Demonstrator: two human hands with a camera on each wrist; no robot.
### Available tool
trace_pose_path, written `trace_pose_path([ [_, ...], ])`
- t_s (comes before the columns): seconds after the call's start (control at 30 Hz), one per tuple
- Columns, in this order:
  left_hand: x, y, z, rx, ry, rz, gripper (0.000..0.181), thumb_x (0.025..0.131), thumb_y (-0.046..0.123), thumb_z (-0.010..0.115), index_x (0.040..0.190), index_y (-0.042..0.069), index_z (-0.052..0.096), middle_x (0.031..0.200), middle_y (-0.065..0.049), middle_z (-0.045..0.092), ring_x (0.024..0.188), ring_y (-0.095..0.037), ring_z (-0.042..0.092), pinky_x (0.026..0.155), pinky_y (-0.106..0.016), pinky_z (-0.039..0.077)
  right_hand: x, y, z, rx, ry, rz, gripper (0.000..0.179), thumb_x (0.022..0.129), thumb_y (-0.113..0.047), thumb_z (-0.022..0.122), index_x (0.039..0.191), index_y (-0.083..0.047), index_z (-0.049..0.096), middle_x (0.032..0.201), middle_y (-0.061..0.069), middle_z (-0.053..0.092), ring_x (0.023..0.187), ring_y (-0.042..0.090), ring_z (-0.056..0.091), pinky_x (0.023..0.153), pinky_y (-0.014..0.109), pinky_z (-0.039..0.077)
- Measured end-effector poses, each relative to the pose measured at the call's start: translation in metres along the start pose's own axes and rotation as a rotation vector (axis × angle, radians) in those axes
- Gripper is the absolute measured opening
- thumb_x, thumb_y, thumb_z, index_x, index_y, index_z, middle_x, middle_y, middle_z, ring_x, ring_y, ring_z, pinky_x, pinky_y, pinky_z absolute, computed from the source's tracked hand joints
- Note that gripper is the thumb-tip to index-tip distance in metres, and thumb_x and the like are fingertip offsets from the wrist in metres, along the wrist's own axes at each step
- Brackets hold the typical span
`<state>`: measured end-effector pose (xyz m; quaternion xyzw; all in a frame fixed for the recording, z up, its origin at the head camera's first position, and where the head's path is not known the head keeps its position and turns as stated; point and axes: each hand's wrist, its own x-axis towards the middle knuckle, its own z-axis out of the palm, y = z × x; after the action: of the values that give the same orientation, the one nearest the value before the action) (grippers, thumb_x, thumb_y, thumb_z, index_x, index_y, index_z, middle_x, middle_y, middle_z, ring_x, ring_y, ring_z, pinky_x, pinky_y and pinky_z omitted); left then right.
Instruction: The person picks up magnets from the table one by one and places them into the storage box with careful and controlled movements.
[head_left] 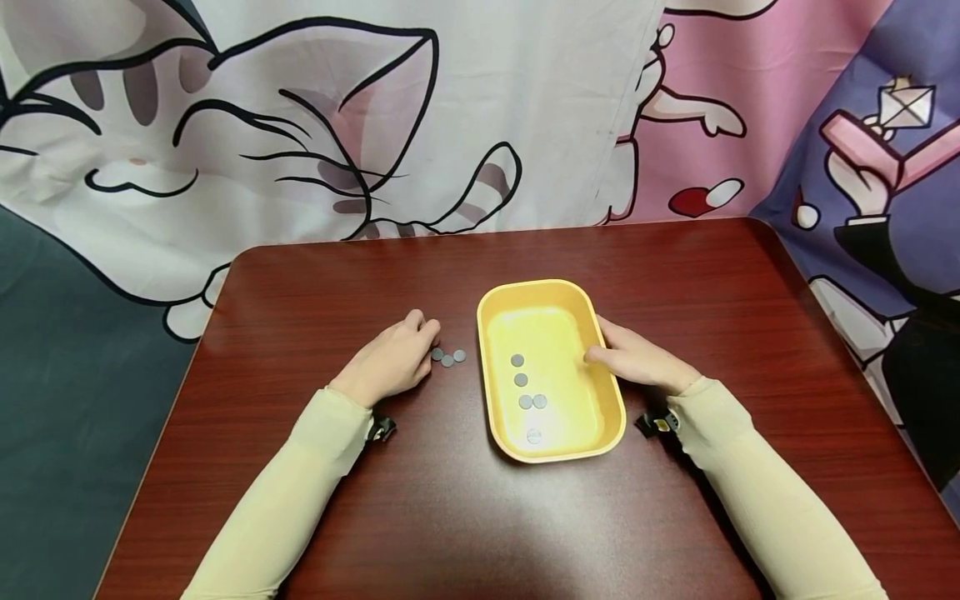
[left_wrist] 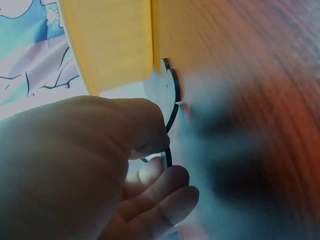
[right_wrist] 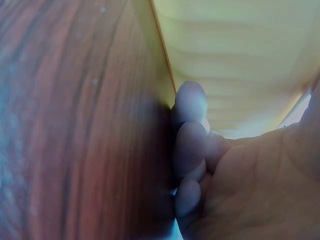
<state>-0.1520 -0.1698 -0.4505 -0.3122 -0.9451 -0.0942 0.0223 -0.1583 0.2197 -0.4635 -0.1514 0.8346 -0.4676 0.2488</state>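
Observation:
My left hand (head_left: 393, 358) is on the table left of the yellow tray, fingers curled at a short chain of grey coins (head_left: 447, 361). In the left wrist view, a coin (left_wrist: 168, 158) shows edge-on between the thumb and fingertips, close over the tabletop. Other coins (left_wrist: 172, 85) lie flat just beyond. With its thumb over the rim and fingers along the outer wall, my right hand (head_left: 637, 357) grips the yellow plastic tray (head_left: 573, 312) by its right side. Inside the tray, several coins (head_left: 526, 402) lie along the left half, one showing a marked face.
The reddish-brown wooden table (head_left: 360, 517) has rounded far corners. Behind it hangs a printed cartoon curtain (head_left: 540, 100). A black object (head_left: 922, 392) stands past the table's right edge. Each wrist carries a small black camera.

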Motion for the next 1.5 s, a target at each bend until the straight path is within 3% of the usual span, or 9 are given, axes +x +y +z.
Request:
trace_pose_path([
  [0.57,-0.002,-0.005,-0.001,0.039,0.002,0.018,0.017,0.081,0.000,0.063,0.093,0.012,0.067,0.089,-0.007,0.053,0.062,-0.024,0.057,0.063,-0.035,0.053,0.001,0.001,0.000,-0.016,0.013,0.015,0.075,0.094,-0.007,0.056,0.161,-0.003,0.025,0.128,0.028,0.064,0.092,0.025,0.075,0.079,0.038,0.063],
  [0.77,-0.002,-0.003,-0.006,0.040,0.041,0.040,0.015,0.083,-0.002,0.064,0.092,0.010,0.065,0.089,-0.008,0.052,0.063,-0.024,0.057,0.063,-0.034,0.053,0.001,0.001,0.000,-0.024,0.014,0.009,0.075,0.094,-0.008,0.057,0.161,-0.003,0.025,0.128,0.027,0.064,0.092,0.024,0.075,0.079,0.038,0.063],
  [0.93,0.002,0.009,-0.014,0.047,0.104,0.107,0.013,0.085,-0.003,0.063,0.092,0.008,0.063,0.088,-0.009,0.053,0.066,-0.024,0.057,0.064,-0.034,0.052,0.001,0.001,0.000,-0.027,0.017,0.006,0.074,0.094,-0.008,0.057,0.161,-0.002,0.025,0.128,0.028,0.063,0.092,0.024,0.075,0.079,0.038,0.063],
  [1.13,0.007,0.033,-0.028,0.072,0.146,0.180,0.015,0.087,0.002,0.070,0.098,0.009,0.062,0.090,-0.007,0.054,0.074,-0.024,0.056,0.069,-0.035,0.054,0.001,0.001,0.000,-0.027,0.014,0.004,0.070,0.094,-0.008,0.056,0.158,-0.001,0.029,0.126,0.027,0.065,0.092,0.024,0.075,0.079,0.038,0.063],
  [1.27,0.014,0.048,-0.034,0.058,0.172,0.207,0.015,0.089,0.004,0.068,0.103,0.009,0.065,0.093,-0.005,0.055,0.078,-0.023,0.056,0.072,-0.034,0.053,0.002,0.002,0.000,-0.035,0.018,0.008,0.073,0.094,-0.009,0.057,0.160,-0.003,0.027,0.128,0.026,0.064,0.092,0.023,0.074,0.079,0.035,0.062],
  [1.5,0.033,0.072,-0.031,0.001,0.180,0.280,0.010,0.096,0.007,0.061,0.104,0.010,0.066,0.095,-0.005,0.056,0.082,-0.022,0.054,0.075,-0.032,0.051,0.001,0.002,-0.001,-0.032,0.013,-0.004,0.075,0.094,-0.009,0.057,0.162,-0.004,0.025,0.133,0.026,0.062,0.093,0.023,0.074,0.081,0.036,0.061],
])
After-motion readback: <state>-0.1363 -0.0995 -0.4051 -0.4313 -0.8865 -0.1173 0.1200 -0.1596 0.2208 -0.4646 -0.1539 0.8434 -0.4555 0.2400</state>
